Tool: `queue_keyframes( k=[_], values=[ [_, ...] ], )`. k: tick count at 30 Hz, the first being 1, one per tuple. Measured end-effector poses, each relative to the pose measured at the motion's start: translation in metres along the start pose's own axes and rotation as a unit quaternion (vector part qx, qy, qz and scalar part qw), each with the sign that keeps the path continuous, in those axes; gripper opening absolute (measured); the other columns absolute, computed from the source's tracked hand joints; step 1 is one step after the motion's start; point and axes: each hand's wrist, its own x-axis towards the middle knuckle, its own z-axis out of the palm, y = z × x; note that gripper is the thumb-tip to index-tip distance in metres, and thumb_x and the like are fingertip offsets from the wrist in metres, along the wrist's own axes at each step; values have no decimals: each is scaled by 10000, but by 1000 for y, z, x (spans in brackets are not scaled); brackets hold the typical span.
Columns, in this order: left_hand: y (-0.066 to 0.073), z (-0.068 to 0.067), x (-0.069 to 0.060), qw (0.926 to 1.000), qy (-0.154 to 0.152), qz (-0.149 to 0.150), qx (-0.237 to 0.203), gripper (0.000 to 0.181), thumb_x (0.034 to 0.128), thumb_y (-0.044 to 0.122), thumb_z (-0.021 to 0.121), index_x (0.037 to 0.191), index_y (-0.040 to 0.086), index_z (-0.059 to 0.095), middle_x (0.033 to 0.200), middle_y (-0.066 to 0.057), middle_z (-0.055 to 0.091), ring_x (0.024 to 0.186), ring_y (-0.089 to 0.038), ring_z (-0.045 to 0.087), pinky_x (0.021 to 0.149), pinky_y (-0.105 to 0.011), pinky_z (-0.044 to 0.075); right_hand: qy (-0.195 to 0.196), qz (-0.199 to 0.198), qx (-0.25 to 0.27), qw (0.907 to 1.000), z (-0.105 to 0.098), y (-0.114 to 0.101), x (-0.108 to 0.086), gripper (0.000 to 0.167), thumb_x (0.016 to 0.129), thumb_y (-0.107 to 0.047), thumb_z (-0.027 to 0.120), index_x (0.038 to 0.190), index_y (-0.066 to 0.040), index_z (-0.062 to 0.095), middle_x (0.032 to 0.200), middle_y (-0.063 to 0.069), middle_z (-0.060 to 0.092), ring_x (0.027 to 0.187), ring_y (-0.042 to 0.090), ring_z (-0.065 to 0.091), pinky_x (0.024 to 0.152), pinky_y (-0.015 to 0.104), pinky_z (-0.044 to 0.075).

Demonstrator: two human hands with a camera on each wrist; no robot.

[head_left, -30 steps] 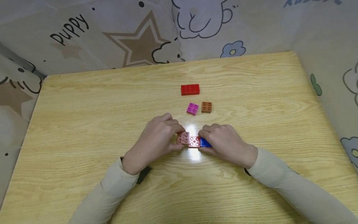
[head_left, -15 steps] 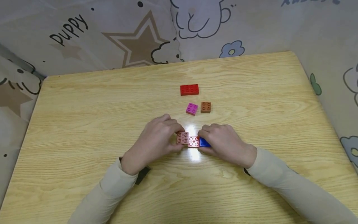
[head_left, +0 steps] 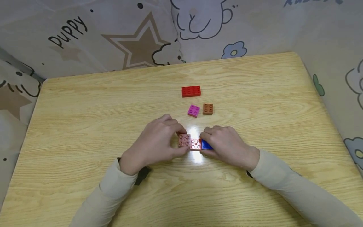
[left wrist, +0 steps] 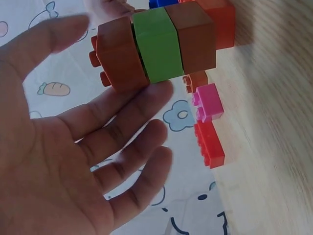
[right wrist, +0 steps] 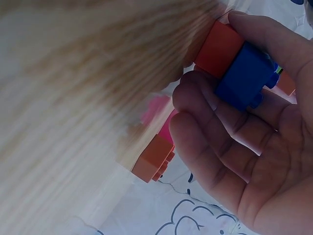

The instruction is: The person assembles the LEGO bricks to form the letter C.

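Observation:
A tower of building bricks rises from the table, with a brown brick [left wrist: 120, 54] on top, a green brick [left wrist: 157, 44] under it, another brown brick [left wrist: 195, 36] below and a red brick [left wrist: 225, 24] lowest. My left hand [head_left: 154, 142] surrounds this tower; its thumb [left wrist: 63, 34] stands apart from the bricks, while fingertips rest at the far side. Beside the tower, studs of a red brick [head_left: 195, 144] show. My right hand [head_left: 228, 146] holds the blue brick [right wrist: 247, 76] and the red brick [right wrist: 219, 49] beneath it between thumb and fingers. The hand partly hides the blue brick.
Beyond the hands lie a pink brick [head_left: 193, 111], an orange-brown brick [head_left: 208, 109] and a longer red brick [head_left: 191, 91]. The wooden table [head_left: 99, 110] meets a patterned cloth wall [head_left: 113, 19] at its back and sides.
My left thumb has loosened from the tower and the left wrist has shifted slightly to the left. My right hand keeps its hold, and the bricks stay in place.

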Motion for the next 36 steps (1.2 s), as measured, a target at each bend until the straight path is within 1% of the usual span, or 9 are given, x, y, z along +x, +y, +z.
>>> queue_keyframes(
  k=[5, 8, 10, 16, 23, 28, 32, 36],
  values=[
    [-2, -4, 6, 9987, 269, -24, -443, 312, 998, 372, 761, 1114, 87, 813, 1067, -3, 776, 1035, -208, 630, 870, -420, 551, -48, 18, -61, 10000, 0, 0, 0, 332, 887, -294, 936, 918, -97, 671, 819, -16, 645, 677, 156, 596, 554, 349, 534],
    [-6, -6, 13, 9980, 335, -83, -527, 293, 1018, 328, 745, 1131, 66, 810, 1090, -25, 783, 1045, -245, 637, 884, -434, 546, -69, 21, -90, 9999, -1, 0, 0, 340, 886, -300, 938, 913, -98, 666, 818, -15, 645, 678, 158, 600, 560, 353, 539],
    [-9, -6, 18, 9979, 313, -167, -541, 279, 1024, 302, 750, 1148, 59, 807, 1100, -30, 781, 1049, -260, 637, 891, -434, 538, -86, 19, -94, 9999, -1, 0, 0, 341, 888, -303, 937, 915, -98, 666, 823, -15, 648, 682, 159, 602, 566, 356, 545],
    [-18, -5, 33, 9964, 189, -480, -665, 273, 1001, 253, 819, 1190, 57, 799, 1139, -39, 771, 1085, -251, 612, 925, -426, 521, -112, 14, -61, 9999, 0, 1, 0, 335, 895, -309, 930, 914, -107, 663, 823, -27, 639, 685, 154, 601, 576, 360, 551],
    [-27, -1, 49, 9940, 179, -766, -761, 324, 975, 229, 863, 1232, 51, 778, 1188, -57, 758, 1134, -245, 598, 978, -426, 511, -99, 9, -41, 9999, 0, 1, 0, 331, 897, -310, 929, 922, -102, 673, 832, -21, 655, 693, 161, 615, 580, 362, 559],
    [-32, 5, 61, 9935, 183, -823, -769, 347, 961, 212, 876, 1243, 43, 768, 1225, -68, 750, 1170, -258, 601, 990, -422, 512, -17, -17, -75, 10000, 1, 1, 0, 335, 884, -303, 938, 914, -100, 673, 830, -19, 654, 689, 161, 611, 577, 367, 560],
    [-35, 10, 68, 9944, 149, -828, -635, 381, 944, 200, 891, 1269, 52, 758, 1241, -69, 742, 1183, -257, 601, 998, -416, 509, 23, -33, -101, 9999, 1, 1, 0, 336, 876, -303, 943, 916, -98, 680, 838, -16, 662, 696, 168, 623, 584, 377, 571],
    [-38, 15, 75, 9953, 38, -843, -479, 426, 935, 195, 898, 1304, 46, 745, 1255, -78, 729, 1187, -264, 598, 1008, -415, 508, -5, -30, -121, 9999, 1, 1, 0, 334, 880, -309, 940, 931, -92, 691, 852, -8, 676, 707, 175, 638, 597, 378, 581]
  ],
)
